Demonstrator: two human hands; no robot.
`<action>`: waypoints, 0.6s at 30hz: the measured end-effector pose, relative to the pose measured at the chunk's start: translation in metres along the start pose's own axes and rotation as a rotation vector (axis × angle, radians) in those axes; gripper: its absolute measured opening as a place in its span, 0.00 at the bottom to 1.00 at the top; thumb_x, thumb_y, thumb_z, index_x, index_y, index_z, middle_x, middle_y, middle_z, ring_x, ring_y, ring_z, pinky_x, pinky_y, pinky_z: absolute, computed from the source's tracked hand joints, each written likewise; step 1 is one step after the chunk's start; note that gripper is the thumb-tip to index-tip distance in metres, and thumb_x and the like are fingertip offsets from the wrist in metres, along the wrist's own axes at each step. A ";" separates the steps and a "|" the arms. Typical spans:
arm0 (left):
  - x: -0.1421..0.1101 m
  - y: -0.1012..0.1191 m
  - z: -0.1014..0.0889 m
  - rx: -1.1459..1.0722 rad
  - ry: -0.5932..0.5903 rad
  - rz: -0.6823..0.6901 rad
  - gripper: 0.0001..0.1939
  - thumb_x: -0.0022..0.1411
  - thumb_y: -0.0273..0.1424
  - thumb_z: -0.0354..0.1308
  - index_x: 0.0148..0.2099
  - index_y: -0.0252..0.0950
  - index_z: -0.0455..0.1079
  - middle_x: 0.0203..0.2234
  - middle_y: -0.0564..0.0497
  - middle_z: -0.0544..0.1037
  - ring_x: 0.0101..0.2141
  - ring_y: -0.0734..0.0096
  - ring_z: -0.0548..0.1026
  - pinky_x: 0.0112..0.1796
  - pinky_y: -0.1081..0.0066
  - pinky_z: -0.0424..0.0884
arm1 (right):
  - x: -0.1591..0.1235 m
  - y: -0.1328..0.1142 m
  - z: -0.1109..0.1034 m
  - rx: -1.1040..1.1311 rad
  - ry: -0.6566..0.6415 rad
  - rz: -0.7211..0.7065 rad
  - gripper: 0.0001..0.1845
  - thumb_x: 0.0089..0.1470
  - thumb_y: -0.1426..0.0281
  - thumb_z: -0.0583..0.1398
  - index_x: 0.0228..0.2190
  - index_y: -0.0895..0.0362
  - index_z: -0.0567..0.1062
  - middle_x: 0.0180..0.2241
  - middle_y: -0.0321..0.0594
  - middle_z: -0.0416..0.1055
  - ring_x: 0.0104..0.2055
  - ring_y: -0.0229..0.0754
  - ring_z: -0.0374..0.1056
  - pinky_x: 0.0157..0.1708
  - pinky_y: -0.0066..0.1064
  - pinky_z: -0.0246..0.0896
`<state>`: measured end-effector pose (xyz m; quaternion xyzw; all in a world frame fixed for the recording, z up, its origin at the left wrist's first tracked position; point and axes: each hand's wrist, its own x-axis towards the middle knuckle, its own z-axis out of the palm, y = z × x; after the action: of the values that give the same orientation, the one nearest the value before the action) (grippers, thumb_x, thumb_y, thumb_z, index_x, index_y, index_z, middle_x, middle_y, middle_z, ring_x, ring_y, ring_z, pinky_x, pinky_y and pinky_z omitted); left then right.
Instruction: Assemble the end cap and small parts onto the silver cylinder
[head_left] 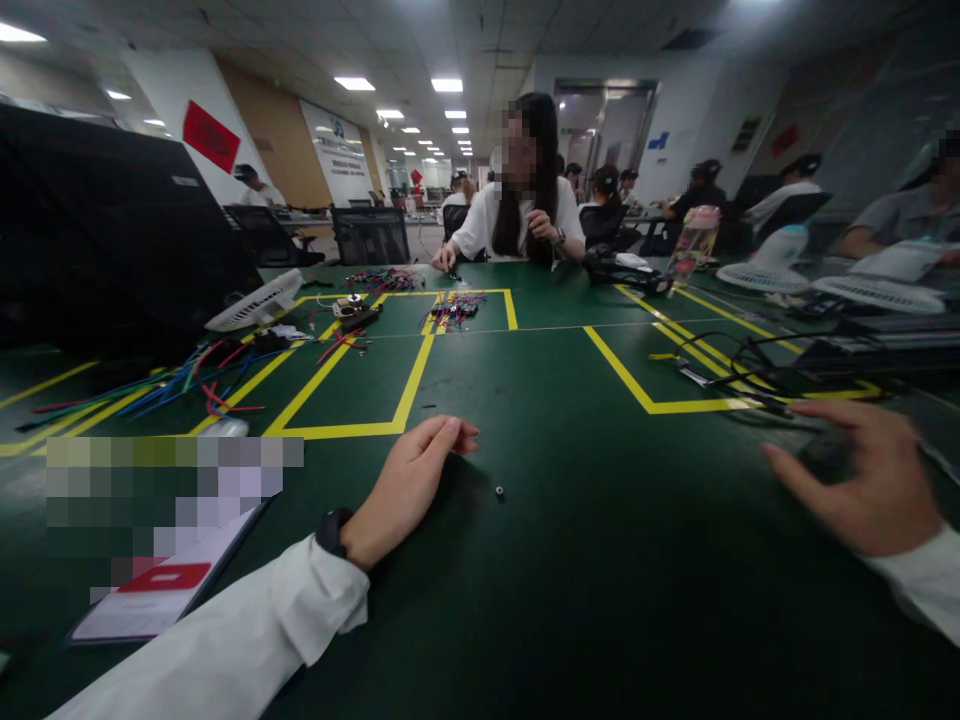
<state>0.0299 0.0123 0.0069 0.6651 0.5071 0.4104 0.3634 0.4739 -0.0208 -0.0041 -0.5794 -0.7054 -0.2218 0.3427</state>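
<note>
A small metal part [499,492] is seen on the green table [600,590]. It is pale grey and rounded, with a dark centre that may be a hole; finer detail is too small to be made out. It is placed between the two hands, near the fingertips of the left hand [405,482] and slightly nearer the wearer, untouched by either; from the right hand [874,485] it is well separated. The left fingers are curled and held close to the thumb; whether anything is enclosed cannot be told. On the right hand, thumb and forefinger are spread apart. The forefinger is positioned just beside the end of a black cable [739,375]; contact cannot be confirmed. Yellow tape [701,407] is laid beyond the hands.

A red label [166,577] is noted on a partly blurred sheet [146,618] at the left. Lettering is borne by a wall sign [337,152] and a tag [185,181] is fixed to the monitor [97,240]; neither can be read.
</note>
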 end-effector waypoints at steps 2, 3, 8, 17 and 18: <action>0.000 0.000 0.000 0.003 0.006 0.000 0.19 0.64 0.43 0.44 0.40 0.36 0.71 0.33 0.48 0.77 0.38 0.63 0.73 0.42 0.63 0.66 | 0.003 -0.055 0.008 0.232 -0.221 -0.174 0.20 0.47 0.64 0.60 0.44 0.49 0.66 0.43 0.43 0.67 0.47 0.50 0.63 0.47 0.47 0.57; 0.000 0.000 0.001 0.003 0.006 0.000 0.19 0.64 0.42 0.44 0.40 0.36 0.71 0.33 0.48 0.77 0.38 0.63 0.73 0.42 0.63 0.66 | 0.004 -0.081 0.013 0.332 -0.296 -0.212 0.19 0.48 0.66 0.59 0.45 0.50 0.67 0.44 0.43 0.67 0.48 0.48 0.63 0.47 0.46 0.58; -0.001 0.000 0.001 -0.009 -0.006 0.005 0.19 0.64 0.42 0.44 0.40 0.35 0.71 0.33 0.48 0.77 0.37 0.64 0.74 0.41 0.65 0.67 | 0.022 -0.187 0.041 0.630 -0.573 -0.296 0.14 0.53 0.68 0.55 0.42 0.54 0.72 0.39 0.42 0.69 0.41 0.40 0.64 0.41 0.36 0.60; -0.001 -0.001 -0.002 -0.043 -0.009 0.013 0.18 0.64 0.41 0.45 0.38 0.35 0.71 0.32 0.48 0.77 0.37 0.65 0.74 0.41 0.65 0.66 | 0.043 -0.220 0.064 0.692 -0.659 -0.232 0.09 0.55 0.68 0.55 0.32 0.56 0.74 0.33 0.39 0.68 0.34 0.36 0.64 0.35 0.30 0.60; -0.001 -0.001 -0.002 -0.039 -0.009 0.010 0.18 0.64 0.41 0.45 0.39 0.35 0.71 0.32 0.49 0.77 0.37 0.65 0.74 0.41 0.65 0.66 | 0.044 -0.209 0.060 0.690 -0.605 -0.222 0.08 0.55 0.69 0.54 0.34 0.56 0.73 0.34 0.40 0.69 0.35 0.36 0.65 0.36 0.31 0.61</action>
<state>0.0275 0.0113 0.0071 0.6624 0.4940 0.4190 0.3763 0.2532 0.0033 0.0059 -0.3913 -0.8638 0.1693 0.2685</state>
